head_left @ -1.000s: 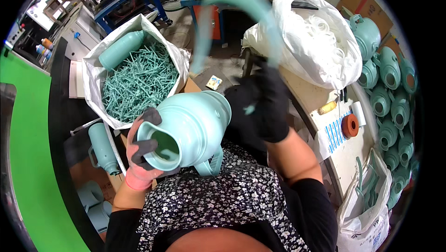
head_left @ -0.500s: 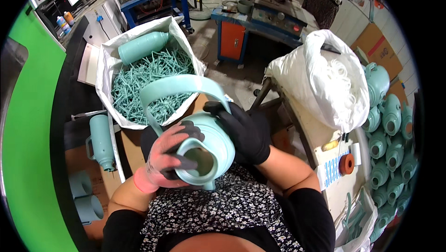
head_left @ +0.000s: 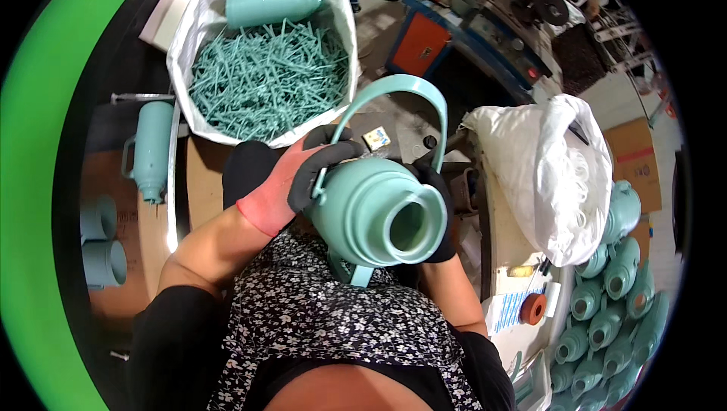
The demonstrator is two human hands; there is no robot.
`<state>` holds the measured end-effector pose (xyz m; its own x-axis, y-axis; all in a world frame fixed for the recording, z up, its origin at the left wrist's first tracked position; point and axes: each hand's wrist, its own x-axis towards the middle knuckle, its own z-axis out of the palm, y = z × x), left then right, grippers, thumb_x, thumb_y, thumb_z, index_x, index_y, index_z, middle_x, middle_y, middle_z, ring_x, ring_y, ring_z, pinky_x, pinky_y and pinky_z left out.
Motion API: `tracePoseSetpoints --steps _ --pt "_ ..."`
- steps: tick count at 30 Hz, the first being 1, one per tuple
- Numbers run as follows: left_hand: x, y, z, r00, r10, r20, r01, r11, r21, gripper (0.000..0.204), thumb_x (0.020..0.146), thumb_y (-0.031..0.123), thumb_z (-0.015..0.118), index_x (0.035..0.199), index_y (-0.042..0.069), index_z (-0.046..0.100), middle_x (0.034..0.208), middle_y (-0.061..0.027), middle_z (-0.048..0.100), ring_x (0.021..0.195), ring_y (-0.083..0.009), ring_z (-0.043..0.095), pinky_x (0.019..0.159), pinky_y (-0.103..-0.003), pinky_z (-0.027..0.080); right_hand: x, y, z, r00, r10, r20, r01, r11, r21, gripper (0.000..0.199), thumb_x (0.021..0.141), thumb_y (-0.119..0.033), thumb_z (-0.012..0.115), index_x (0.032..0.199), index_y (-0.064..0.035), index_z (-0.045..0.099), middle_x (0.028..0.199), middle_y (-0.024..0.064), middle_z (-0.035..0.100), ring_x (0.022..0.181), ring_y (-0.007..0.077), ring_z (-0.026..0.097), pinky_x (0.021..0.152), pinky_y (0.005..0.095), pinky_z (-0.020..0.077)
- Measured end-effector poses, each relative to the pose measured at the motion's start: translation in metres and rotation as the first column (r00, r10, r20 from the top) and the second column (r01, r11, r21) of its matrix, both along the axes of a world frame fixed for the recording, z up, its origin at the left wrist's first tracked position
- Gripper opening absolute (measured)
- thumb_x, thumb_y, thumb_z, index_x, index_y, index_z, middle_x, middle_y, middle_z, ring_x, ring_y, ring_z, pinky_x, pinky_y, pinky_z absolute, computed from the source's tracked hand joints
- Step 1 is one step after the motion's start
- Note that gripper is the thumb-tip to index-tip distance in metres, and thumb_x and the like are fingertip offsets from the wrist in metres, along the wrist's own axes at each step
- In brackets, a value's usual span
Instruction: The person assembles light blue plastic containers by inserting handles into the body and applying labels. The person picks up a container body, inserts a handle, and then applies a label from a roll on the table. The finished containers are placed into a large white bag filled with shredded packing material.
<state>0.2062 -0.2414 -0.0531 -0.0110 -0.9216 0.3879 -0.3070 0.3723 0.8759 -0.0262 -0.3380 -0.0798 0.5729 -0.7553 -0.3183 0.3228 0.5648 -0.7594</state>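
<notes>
— What are the fingers doing?

— The left hand (head_left: 291, 180), in a pink glove with black fingers (head_left: 333, 155), is curled shut around the shoulder of a mint-green jug (head_left: 379, 214), right where the arched handle (head_left: 394, 96) meets the body. The right hand (head_left: 443, 206), in a black glove, is wrapped along the jug's far side; only part of it shows, but its fingers press against the body, gripping it.

— And the jug itself?

— It sits at the centre of the frame, held just above the person's flowered top (head_left: 326, 320), tipped so its wide round mouth faces the camera. The inside looks hollow and the same pale green. The handle loops up toward the top of the frame.

— Anything around it?

— A white sack (head_left: 189, 40) of green sticks in the upper left, a white plastic bag (head_left: 560, 176) to the right, and more green jugs (head_left: 613, 297) stacked at the lower right.
</notes>
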Motion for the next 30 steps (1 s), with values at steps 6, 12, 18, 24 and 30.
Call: tracePoseSetpoints --steps 6,12,18,24,30 --pt "-0.018 -0.013 0.012 0.594 0.318 -0.739 0.203 0.83 0.52 0.031 0.089 0.006 0.053 0.121 0.004 0.054 0.127 -0.017 0.044 0.113 -0.0243 0.053 0.093 -0.028 0.045 0.002 0.005 -0.009 0.997 -0.073 -0.026 0.075 0.995 0.066 0.036 0.097 -0.025 0.042 0.113 0.0036 0.057 0.094 0.01 0.065 0.082 0.0164 0.062 0.072 0.0291 0.0516" --pt "-0.011 -0.02 0.023 0.922 0.049 -0.384 0.101 0.927 0.362 0.031 0.089 0.007 0.051 0.119 0.001 0.055 0.128 -0.0167 0.044 0.124 -0.0289 0.042 0.102 -0.036 0.037 -0.009 -0.009 -0.012 0.942 -0.176 -0.286 -0.052 0.764 -0.643 0.031 0.094 -0.021 0.05 0.113 0.0033 0.057 0.098 0.0133 0.062 0.088 0.0217 0.06 0.076 0.0366 0.0486" --pt "0.014 -0.033 0.004 0.897 -0.024 -0.442 0.223 0.888 0.403 0.029 0.088 0.001 0.052 0.116 -0.002 0.058 0.125 -0.0109 0.045 0.108 -0.0188 0.055 0.092 -0.027 0.045 0.007 0.028 0.057 0.97 -0.22 -0.108 -0.019 0.374 -0.927 0.065 0.078 -0.025 0.072 0.131 -0.0018 0.041 0.118 0.0214 0.055 0.111 0.0386 0.053 0.094 0.0474 0.0422" --pt "-0.014 -0.033 0.01 0.736 0.135 -0.663 0.122 0.937 0.326 0.038 0.092 0.001 0.05 0.13 0.002 0.046 0.13 -0.0139 0.043 0.112 -0.0188 0.052 0.098 -0.03 0.041 0.01 0.042 0.076 0.963 -0.207 -0.173 -0.196 -0.096 -0.976 0.079 0.057 -0.022 0.088 0.124 -0.0107 0.045 0.119 0.0255 0.053 0.112 0.0432 0.054 0.091 0.0502 0.0448" --pt "-0.013 -0.043 -0.015 0.902 0.019 -0.431 -0.043 0.998 -0.046 0.053 0.094 0.002 0.05 0.142 0.004 0.029 0.136 -0.0154 0.042 0.122 -0.0222 0.046 0.104 -0.032 0.034 0.011 0.033 0.073 0.972 -0.157 -0.173 -0.163 0.073 -0.984 0.082 0.057 -0.017 0.088 0.127 -0.0139 0.044 0.12 0.0246 0.052 0.107 0.0413 0.055 0.089 0.0471 0.0456"
